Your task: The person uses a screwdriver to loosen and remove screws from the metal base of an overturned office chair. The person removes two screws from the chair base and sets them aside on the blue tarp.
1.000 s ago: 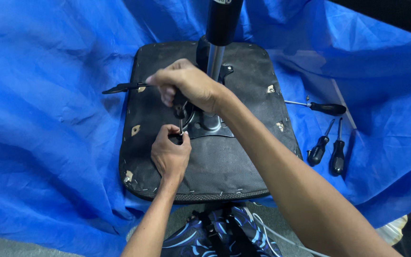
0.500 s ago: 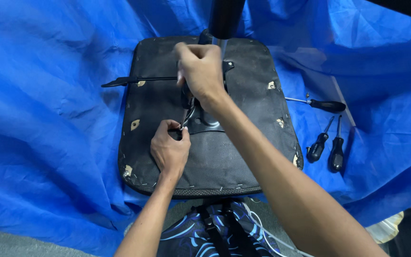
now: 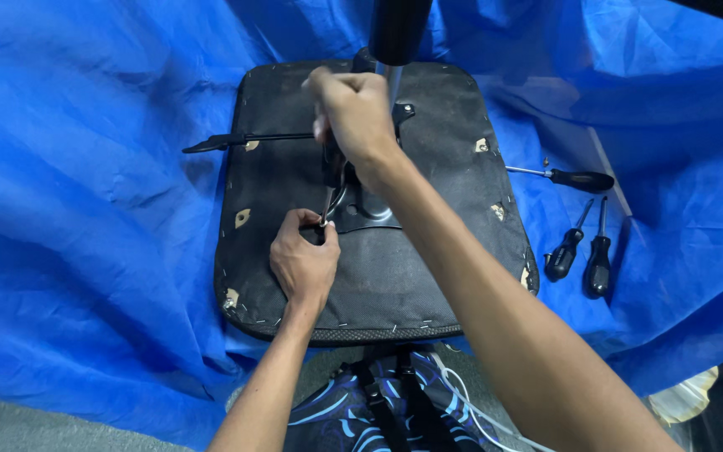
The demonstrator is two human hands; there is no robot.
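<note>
An upturned black chair seat (image 3: 428, 276) lies on a blue sheet (image 3: 85, 209), its metal mounting plate (image 3: 370, 213) and gas-lift column (image 3: 395, 33) pointing up. My right hand (image 3: 353, 117) grips the black handle of a screwdriver (image 3: 330, 172), whose tip meets the plate's left edge. My left hand (image 3: 303, 259) pinches around that tip, fingers closed on something small that I cannot make out. A black lever (image 3: 244, 140) sticks out to the left under my right hand.
Three black-handled screwdrivers lie on the sheet to the right: one (image 3: 575, 178) sideways, two (image 3: 564, 255) (image 3: 599, 264) upright side by side. The sheet rises in folds on all sides. A patterned blue-and-black garment (image 3: 361, 402) is at the bottom.
My right hand has swung from left of the column to above the plate, standing the screwdriver more upright. My left hand has stayed at the tip.
</note>
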